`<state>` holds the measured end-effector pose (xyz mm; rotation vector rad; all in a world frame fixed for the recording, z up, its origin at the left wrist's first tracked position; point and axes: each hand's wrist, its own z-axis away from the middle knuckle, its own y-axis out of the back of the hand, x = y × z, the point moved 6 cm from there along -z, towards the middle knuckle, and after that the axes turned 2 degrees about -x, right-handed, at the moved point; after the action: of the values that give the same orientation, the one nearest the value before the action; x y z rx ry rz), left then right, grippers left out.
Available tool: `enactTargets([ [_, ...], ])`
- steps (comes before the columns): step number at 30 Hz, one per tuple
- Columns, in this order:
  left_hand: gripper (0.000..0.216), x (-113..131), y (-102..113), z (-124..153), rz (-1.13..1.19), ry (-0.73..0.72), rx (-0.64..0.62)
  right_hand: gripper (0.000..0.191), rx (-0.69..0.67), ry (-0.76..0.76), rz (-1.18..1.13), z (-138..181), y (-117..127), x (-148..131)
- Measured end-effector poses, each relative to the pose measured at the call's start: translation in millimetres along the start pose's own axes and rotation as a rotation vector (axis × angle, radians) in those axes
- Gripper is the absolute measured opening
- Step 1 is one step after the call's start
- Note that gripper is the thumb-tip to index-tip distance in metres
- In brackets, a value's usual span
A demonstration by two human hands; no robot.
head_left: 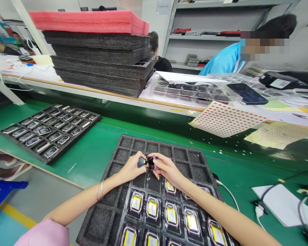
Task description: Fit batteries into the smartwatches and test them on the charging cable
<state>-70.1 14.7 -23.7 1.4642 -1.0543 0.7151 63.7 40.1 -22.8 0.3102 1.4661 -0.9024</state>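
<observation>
Above the back part of the foam tray [123, 141], my two hands meet, close together. My left hand [133, 167] is closed on a small dark rounded plate [141, 162], pinched between thumb and fingers. Beside it, my right hand [166, 167] grips a purple-rimmed watch case [151, 163] with a dark glossy face. Whether the two pieces touch, I cannot tell. Below the hands, a clear plastic tray [143, 227] lies on the foam and holds several open watch cases [152, 207] with yellow-edged silver batteries inside.
On the left of the green bench, another foam tray [47, 160] holds several watch frames. Stacked black foam [100, 71] under pink foam [92, 22] rises on the shelf. A phone [247, 94] and dotted sticker sheet [226, 119] lie rightward. White cables [229, 193] run along the right. A person in blue [224, 59] sits opposite.
</observation>
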Motion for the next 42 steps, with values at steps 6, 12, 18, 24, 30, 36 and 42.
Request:
enactTargets([
  [6,0.016,-1.1,-0.3,0.1,-0.007,-0.003,-0.005,0.035,0.000,-0.001,-0.009,-0.4,-1.2,-0.3],
  [12,0.015,0.0,0.1,0.3,0.006,-0.014,-0.016,0.038,0.001,-0.009,0.003,-0.6,0.3,1.4],
  [18,0.013,0.9,0.3,0.4,0.014,-0.022,-0.020,0.036,0.011,-0.013,0.005,-0.1,-0.8,0.4],
  [24,0.013,3.1,0.8,0.9,0.017,-0.020,-0.023,0.034,0.008,-0.017,-0.002,-1.0,-0.9,1.0],
  [30,0.013,2.7,0.7,0.4,0.008,-0.025,-0.029,0.033,0.001,-0.013,-0.001,-1.2,-1.5,1.0],
  [36,0.015,1.9,0.8,0.5,0.003,-0.028,-0.033,0.035,-0.003,-0.012,0.009,-0.9,-1.6,0.3],
  [42,0.014,2.2,1.3,0.4,0.003,-0.022,-0.036,0.035,-0.007,-0.012,0.012,-1.5,-2.7,-0.3],
])
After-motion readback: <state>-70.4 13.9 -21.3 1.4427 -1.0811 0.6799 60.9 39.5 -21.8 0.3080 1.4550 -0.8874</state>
